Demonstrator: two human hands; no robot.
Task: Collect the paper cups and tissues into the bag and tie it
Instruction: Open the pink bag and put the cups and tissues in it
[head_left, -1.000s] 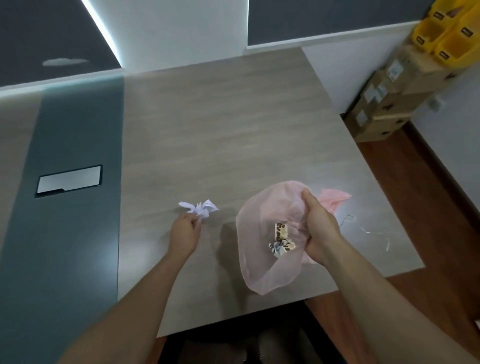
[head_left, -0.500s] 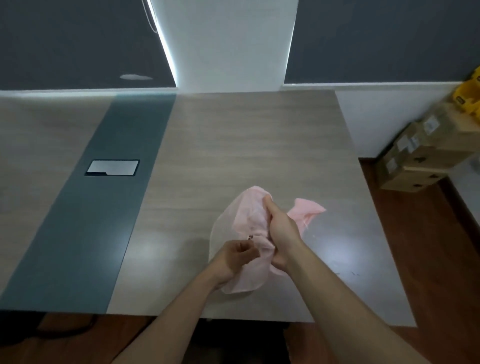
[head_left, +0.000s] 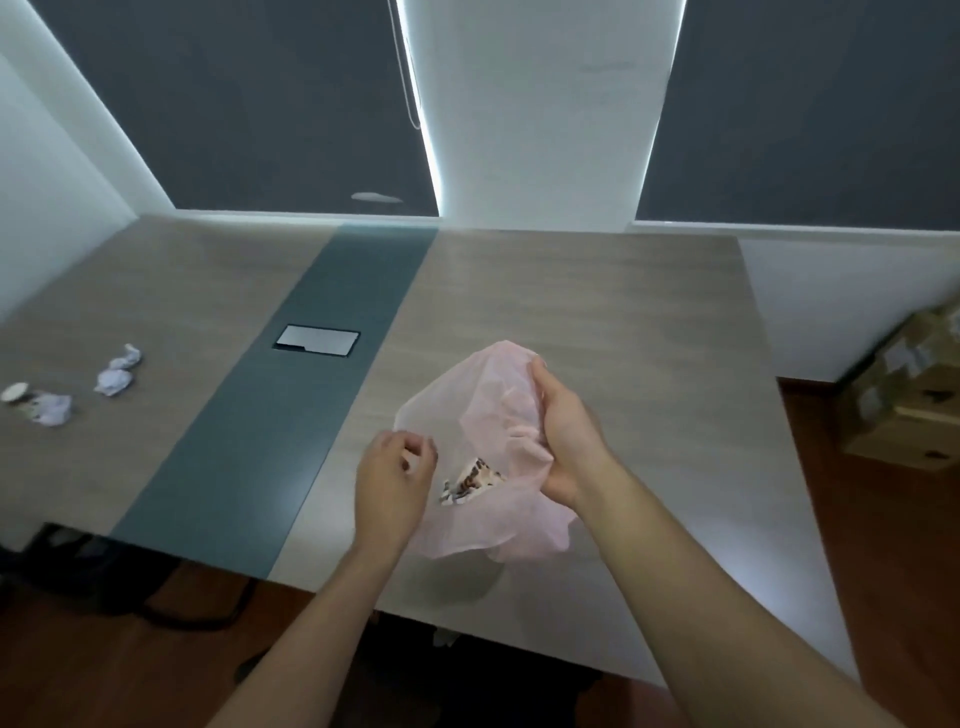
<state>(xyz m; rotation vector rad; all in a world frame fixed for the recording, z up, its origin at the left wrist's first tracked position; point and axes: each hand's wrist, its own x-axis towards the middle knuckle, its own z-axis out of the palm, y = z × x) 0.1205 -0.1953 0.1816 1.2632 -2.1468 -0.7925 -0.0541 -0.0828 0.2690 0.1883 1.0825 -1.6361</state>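
Note:
My right hand grips the gathered right side of a translucent pink bag, holding it up over the table with its mouth facing me. A leopard-patterned paper cup with a tissue lies inside it. At the left edge of the bag's mouth is my left hand, its fingers loosely curled and holding nothing. Far left on the table lie crumpled tissues and a small paper cup on its side.
A dark grey strip with a metal cable hatch runs across the wood table. Cardboard boxes are stacked on the floor at the right. A dark chair base shows under the table's near edge.
My left hand carried the tissue from the table into the bag and now holds nothing. The view has swung left, bringing the far-left tissues and cup into sight.

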